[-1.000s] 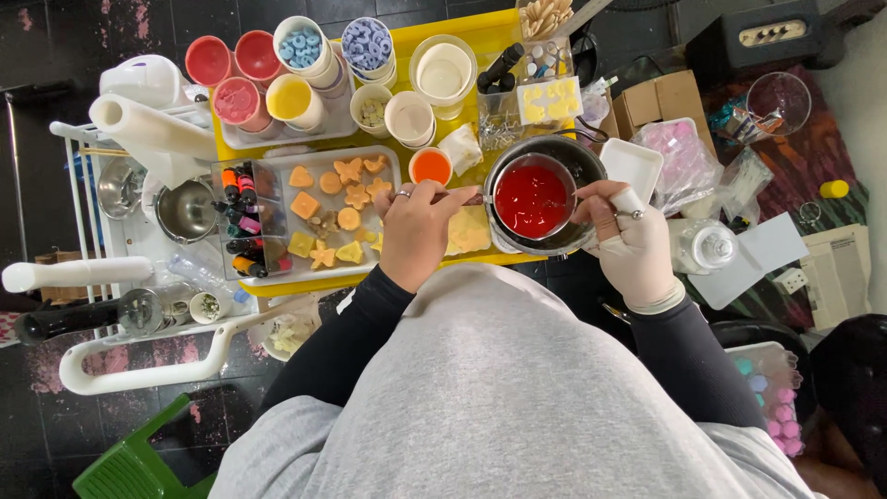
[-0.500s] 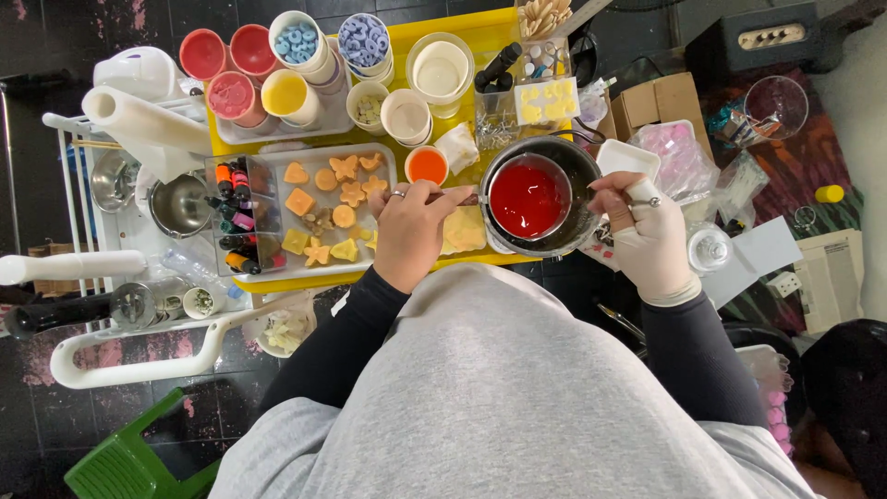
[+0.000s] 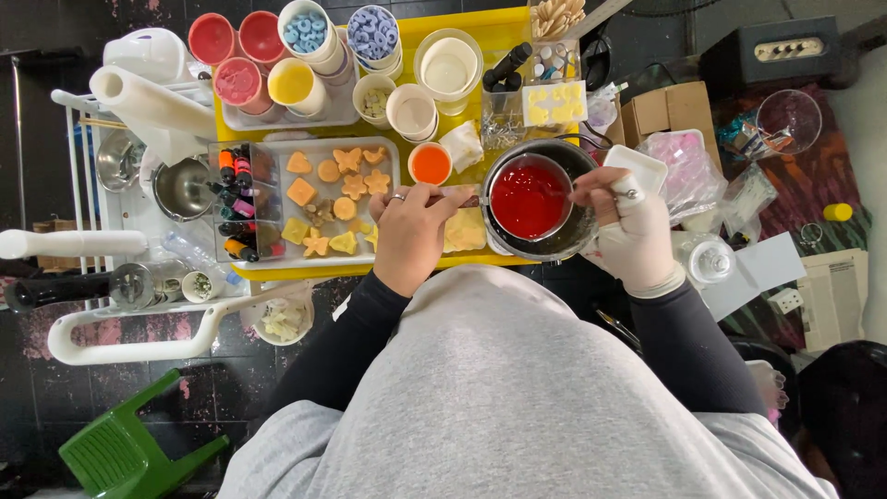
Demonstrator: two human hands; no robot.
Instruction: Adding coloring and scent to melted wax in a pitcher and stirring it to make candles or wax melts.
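While the left hand is curling its fingers around the handle of the small pot of red liquid inside the larger pan on the yellow desk, the gloved right hand is pinching a stirrer, its tip dipping into the red.

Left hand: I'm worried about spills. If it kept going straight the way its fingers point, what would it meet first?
Probably the small cup of orange liquid, just beyond the left hand; depth is unclear from above.
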